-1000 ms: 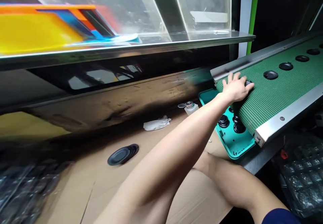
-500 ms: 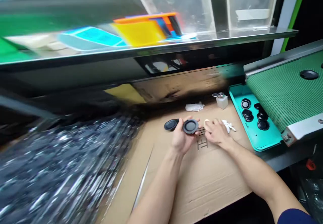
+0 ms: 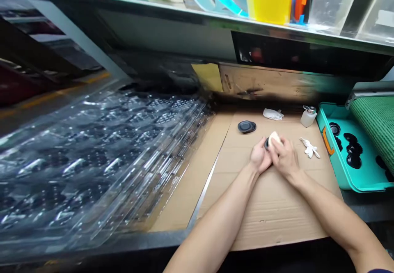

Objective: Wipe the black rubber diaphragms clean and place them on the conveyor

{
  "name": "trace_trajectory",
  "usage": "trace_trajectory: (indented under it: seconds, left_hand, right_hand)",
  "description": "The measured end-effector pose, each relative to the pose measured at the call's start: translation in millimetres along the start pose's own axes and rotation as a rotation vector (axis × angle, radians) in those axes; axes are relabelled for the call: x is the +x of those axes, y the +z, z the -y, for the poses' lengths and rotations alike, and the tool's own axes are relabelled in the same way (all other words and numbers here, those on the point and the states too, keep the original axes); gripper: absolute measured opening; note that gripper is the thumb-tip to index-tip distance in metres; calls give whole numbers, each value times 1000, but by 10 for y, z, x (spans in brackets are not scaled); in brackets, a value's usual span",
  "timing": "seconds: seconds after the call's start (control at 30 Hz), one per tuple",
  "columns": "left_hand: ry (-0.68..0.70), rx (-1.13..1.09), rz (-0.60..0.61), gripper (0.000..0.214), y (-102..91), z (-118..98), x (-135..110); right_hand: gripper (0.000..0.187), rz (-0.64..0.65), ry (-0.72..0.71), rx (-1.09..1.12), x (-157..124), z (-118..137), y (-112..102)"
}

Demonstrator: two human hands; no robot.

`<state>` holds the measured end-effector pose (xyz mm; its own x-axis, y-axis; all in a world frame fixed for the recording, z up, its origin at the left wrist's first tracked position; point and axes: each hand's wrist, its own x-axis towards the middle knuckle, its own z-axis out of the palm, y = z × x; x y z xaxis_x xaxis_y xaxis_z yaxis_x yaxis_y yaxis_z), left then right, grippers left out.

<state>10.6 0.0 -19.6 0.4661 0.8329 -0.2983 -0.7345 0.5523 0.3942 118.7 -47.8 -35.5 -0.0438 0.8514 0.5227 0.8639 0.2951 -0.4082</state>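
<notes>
My left hand (image 3: pixel 260 157) is closed around a small round black cap-like part (image 3: pixel 266 143), mostly hidden by the fingers and a pad. My right hand (image 3: pixel 287 160) grips a cream-coloured pad (image 3: pixel 274 137) and presses it against the black part. Both hands meet above the cardboard sheet (image 3: pixel 246 207). Beyond my left hand, several black round parts (image 3: pixel 246 127) lie overlapped in a small pile. A knotted white cloth scrap (image 3: pixel 310 148) rests to the right of my right hand.
Stacked clear plastic trays (image 3: pixel 92 158) fill the left side. Toward the back are a crumpled white cloth (image 3: pixel 273 114) and a white pump bottle (image 3: pixel 308 117). A teal bin (image 3: pixel 341 170) with black parts stands right, beside a green conveyor (image 3: pixel 377 115). A metal shelf (image 3: pixel 197 16) overhangs the rear.
My hands have come together; the pad in my right hand now touches the black part, which was face-up in my left palm. The view has swung left.
</notes>
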Motion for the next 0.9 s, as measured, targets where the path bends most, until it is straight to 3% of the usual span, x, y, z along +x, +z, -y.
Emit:
trace_trajectory:
  seconds: [0.07,0.2,0.3,0.43,0.57,0.67,0.8,0.9]
  left_hand:
    - [5,-23,-16,47,7,0,20]
    - [17,-51,-5,45,19,18,39]
    - [-2,-57,25,46,17,31,25]
    - [28,-66,3,44,10,32,30]
    - [39,-75,12,43,5,29,62]
    - [31,-86,-12,40,-1,39,77]
    - [61,-94,2,37,-3,56,98]
    - [50,-105,-7,36,-3,52,121]
  right_hand:
    - [37,-21,49,-37,52,18,-17]
    - [39,30,-31,-32,83,38,-28]
    - [36,-33,62,-67,94,14,-23]
    - [41,-1,-39,-26,86,-41,-3]
    - [39,-62,12,-65,80,-85,-3]
    - [41,28,-118,-37,72,-100,-30]
    - [40,-69,-27,-86,83,-145,-48]
    - [41,9,-125,-19,86,-175,-21]
